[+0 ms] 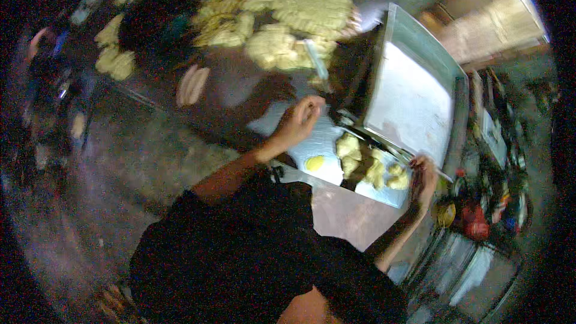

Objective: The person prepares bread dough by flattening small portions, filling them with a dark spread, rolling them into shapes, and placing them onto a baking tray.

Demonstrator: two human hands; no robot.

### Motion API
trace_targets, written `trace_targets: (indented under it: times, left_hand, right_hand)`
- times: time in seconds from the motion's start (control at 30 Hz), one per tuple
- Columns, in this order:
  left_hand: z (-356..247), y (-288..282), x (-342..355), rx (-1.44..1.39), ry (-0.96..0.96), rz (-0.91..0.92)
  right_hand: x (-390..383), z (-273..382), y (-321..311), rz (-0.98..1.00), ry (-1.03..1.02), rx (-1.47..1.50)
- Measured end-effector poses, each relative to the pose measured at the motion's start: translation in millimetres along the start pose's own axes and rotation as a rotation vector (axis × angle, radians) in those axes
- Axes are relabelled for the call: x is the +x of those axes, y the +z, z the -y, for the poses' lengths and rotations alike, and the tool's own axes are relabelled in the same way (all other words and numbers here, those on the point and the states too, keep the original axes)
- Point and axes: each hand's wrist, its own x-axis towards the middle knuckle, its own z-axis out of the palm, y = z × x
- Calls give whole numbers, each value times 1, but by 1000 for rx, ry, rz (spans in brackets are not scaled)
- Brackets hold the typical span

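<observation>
While two bare hands reach over a dark brown table [228, 63], one large box-shaped machine with a metal frame and a white panel [411, 93] stands at the right. The left hand [300, 121] is above a pale bluish-white sheet [327, 135], half closed, fingers curled towards the thumb; blur hides whether it holds anything. The right hand [424, 177] is at the right end of the machine's front edge, fingers bent; whether it grips that edge cannot be told. Between the hands, just in front of the machine, sit three lumpy, pale yellow, dough-like clumps [348, 147], and to their left one flat, rounded, brighter yellow patch [314, 163]. Farther left, two long pinkish-tan strips [192, 85] lie side by side. Beyond, many pale yellow pieces [315, 9] are heaped in several groups, too blurred to count, with one slim, pale blue-grey bar [317, 60] beside them.
</observation>
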Motion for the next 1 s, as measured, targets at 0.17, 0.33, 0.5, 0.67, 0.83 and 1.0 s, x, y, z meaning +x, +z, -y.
trace_targets:
  times: [0.17, 0.33, 0.5, 0.67, 0.83, 1.0]
  left_hand:
    - [37, -106, -103, 287, -104, -247]
    - [85, -226, -112, 397, -160, -570]
    - [138, -345, -31, 179, -90, -555]
    - [19, -318, 34, 849, -515, -85]
    - [30, -299, -30, 378, -238, -432]
    - [76, -285, -78, 37, -268, -732]
  right_hand:
    - [-33, -62, 206, 518, 540, -78]
    - [41, -130, 377, 851, 217, 154]
    - [126, -171, 551, 783, -491, -655]
    - [178, -178, 589, 903, -517, -760]
    - [219, -250, 589, 1154, -459, -640]
    - [163, -159, 632, 1260, -317, -591]
